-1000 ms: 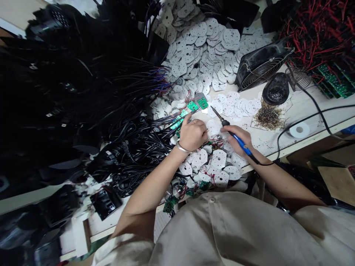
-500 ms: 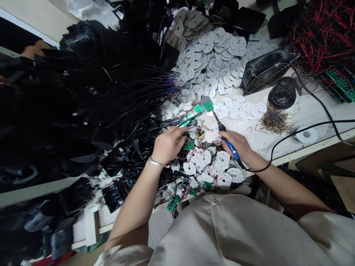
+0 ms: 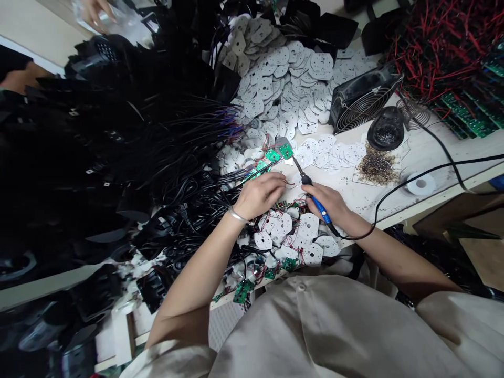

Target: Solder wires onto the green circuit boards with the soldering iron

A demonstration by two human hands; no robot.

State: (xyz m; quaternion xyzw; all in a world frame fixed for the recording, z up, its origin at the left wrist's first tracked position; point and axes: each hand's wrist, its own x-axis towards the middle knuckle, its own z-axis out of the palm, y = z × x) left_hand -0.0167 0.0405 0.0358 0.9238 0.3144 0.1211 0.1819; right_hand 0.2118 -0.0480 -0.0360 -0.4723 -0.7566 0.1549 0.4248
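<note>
My right hand grips a blue-handled soldering iron, its thin tip pointing up and left toward a green circuit board. My left hand is curled just left of the iron, its fingertips near thin red wires and a small populated board. Whether those fingers hold anything, I cannot tell. White perforated plates with red wires attached lie under my wrists. A silver bangle circles my left wrist.
A heap of white plates lies ahead, beside a wire-guarded black fan, a dark dish, and solder debris. Black cables fill the left. Red wires lie top right. A co-worker's hand shows top left.
My left hand has moved right, closer to the iron, since half a second ago. A co-worker's hand has come into view at the top left.
</note>
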